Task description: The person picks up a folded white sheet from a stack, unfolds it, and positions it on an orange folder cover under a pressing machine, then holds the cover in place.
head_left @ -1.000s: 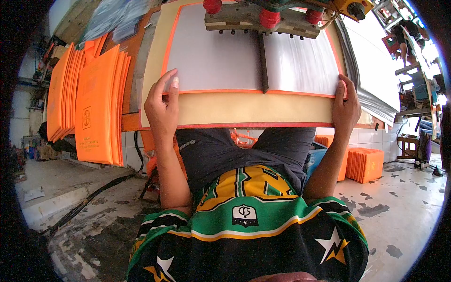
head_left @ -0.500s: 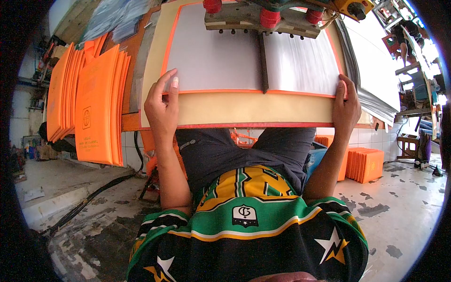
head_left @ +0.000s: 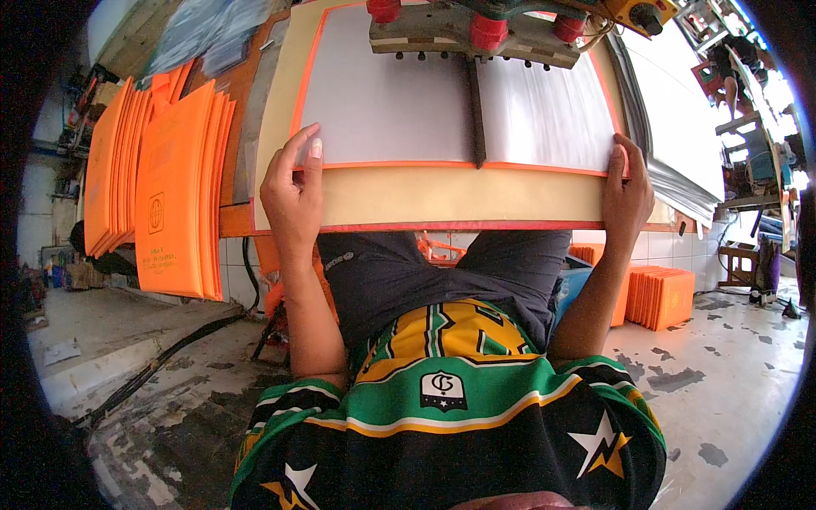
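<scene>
Touching one open cover [head_left: 391,110], seemingly unfinished: our left hand [head_left: 291,183], eight o'clock; right hand [head_left: 627,194], four; grips unclear. Printed covers [head_left: 176,191], nine, looked done.

Open cover [head_left: 442,110]: left panel [head_left: 387,102] matt, right panel [head_left: 548,110] glossy, plastic-looking. Board [head_left: 450,195] beneath: smooth, matt. Desk [head_left: 236,221]: wood-like. Far left corner: glossy clear plastic sheets [head_left: 204,36]. Left edge: smooth orange covers [head_left: 180,195]. Overhead bar [head_left: 425,40]: dull metal.

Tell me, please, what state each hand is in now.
Left hand: partly curled at the near left corner of the orange cover; grip unclear.
Right hand: partly curled at its near right corner; grip unclear.
</scene>
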Motion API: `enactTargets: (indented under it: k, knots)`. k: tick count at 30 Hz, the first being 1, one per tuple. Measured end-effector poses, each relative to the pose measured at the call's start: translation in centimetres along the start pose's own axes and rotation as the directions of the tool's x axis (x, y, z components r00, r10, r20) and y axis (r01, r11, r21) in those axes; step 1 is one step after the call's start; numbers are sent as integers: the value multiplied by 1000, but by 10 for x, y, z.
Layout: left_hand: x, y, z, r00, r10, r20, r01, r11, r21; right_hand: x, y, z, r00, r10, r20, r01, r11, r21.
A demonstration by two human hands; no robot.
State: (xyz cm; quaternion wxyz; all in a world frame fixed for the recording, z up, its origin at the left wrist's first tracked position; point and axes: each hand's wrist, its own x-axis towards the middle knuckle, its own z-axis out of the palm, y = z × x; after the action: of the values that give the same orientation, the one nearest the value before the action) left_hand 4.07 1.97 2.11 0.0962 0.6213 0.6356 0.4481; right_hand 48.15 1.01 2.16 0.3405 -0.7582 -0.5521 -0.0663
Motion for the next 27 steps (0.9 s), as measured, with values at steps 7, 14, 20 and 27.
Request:
enactTargets:
  k: [7,14,20,27]
  knots:
    - [0,-1,0,1000,15,-6,-15,1000,-9,0,1,0,1000,2,2,-2,1000,10]
    - [0,-2,1,1000,27,-5,-27,1000,5,0,1,-1,1000,-10,6,10,1000,14]
    - [0,3,-2,998,-49,34,50,999,-17,1,1,0,1000,-16,-1,16,1000,2]
    - [0,4,-3,997,-66,43,67,998,-11,0,0,-1,1000,0,7,0,1000,-4]
